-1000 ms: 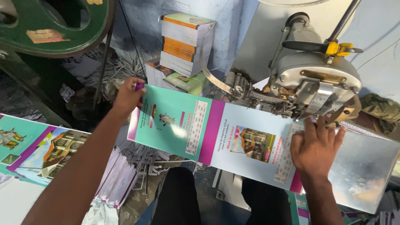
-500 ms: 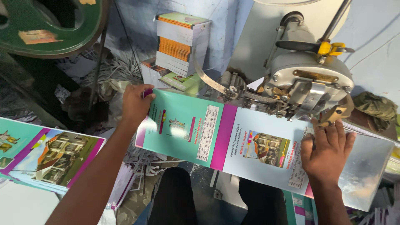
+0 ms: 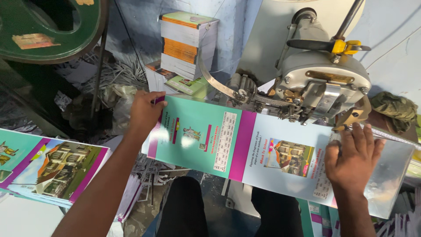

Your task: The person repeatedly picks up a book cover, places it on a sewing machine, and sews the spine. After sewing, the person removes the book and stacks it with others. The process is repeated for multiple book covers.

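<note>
Left hand (image 3: 144,112) pinches the left end of the open printed cover (image 3: 237,147), right hand (image 3: 353,160) lies flat, fingers spread, on its right end; the cover spans the metal plate (image 3: 390,175) under the grey stitching machine (image 3: 322,85). Against half a second ago, the cover sits slightly further right under the machine head, grips unchanged. A pile of like covers (image 3: 48,169) lies at lower left; stacked books (image 3: 186,44) stand behind.
</note>
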